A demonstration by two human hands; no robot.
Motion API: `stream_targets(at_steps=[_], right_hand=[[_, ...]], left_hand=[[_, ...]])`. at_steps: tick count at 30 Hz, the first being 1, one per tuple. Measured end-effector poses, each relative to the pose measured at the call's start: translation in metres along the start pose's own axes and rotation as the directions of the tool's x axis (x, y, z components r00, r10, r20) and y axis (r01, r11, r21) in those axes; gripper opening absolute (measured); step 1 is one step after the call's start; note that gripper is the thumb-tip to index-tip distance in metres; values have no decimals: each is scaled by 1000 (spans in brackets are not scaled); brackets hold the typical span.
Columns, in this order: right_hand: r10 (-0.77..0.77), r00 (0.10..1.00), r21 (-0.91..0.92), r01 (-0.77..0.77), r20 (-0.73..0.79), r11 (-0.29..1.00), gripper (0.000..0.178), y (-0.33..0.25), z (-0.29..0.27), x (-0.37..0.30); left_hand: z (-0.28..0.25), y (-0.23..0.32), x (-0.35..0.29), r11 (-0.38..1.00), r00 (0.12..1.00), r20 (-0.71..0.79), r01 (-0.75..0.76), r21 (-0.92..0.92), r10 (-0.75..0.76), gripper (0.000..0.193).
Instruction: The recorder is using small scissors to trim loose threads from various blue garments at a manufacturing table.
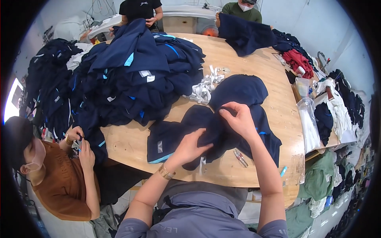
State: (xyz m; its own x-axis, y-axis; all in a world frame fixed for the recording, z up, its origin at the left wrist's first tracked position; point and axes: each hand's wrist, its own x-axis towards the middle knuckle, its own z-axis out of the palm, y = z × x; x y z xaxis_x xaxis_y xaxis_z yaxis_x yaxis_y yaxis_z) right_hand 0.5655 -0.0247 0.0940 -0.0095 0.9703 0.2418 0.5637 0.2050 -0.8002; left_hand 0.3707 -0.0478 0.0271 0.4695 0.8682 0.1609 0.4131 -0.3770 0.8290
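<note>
A navy garment with a light-blue trim and a small grey patch lies bunched in front of me. My right hand pinches a fold of it between thumb and forefinger, slightly raised. My left hand rests against its left part, thumb and fingers apart; whether the fingertips press the cloth is hard to see. Beyond and to the right, another stretch of navy cloth is spread; where one piece ends and the other begins cannot be made out. Thread snips lie on the table, just below the cloth.
A large heap of navy garments covers the table's left side. White fabric strips lie mid-table. A teal object sits near the right edge. Three people work around the table, one close on my left. Plastic bags hang at the right.
</note>
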Motion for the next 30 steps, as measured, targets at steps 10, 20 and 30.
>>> stream_targets(at_steps=[10, 20, 30], right_hand=[[190, 902, 363, -338, 387, 868, 18, 1, -7, 30], [-293, 956, 274, 285, -14, 918, 24, -13, 68, -9], [-16, 999, 721, 43, -45, 692, 6, -4, 22, 10]], left_hand=[[-71, -48, 27, -18, 947, 322, 322, -947, -10, 34], [-80, -41, 32, -84, 956, 293, 293, -953, 10, 41], [-119, -21, 50, 624, 993, 96, 121, -772, -73, 15]])
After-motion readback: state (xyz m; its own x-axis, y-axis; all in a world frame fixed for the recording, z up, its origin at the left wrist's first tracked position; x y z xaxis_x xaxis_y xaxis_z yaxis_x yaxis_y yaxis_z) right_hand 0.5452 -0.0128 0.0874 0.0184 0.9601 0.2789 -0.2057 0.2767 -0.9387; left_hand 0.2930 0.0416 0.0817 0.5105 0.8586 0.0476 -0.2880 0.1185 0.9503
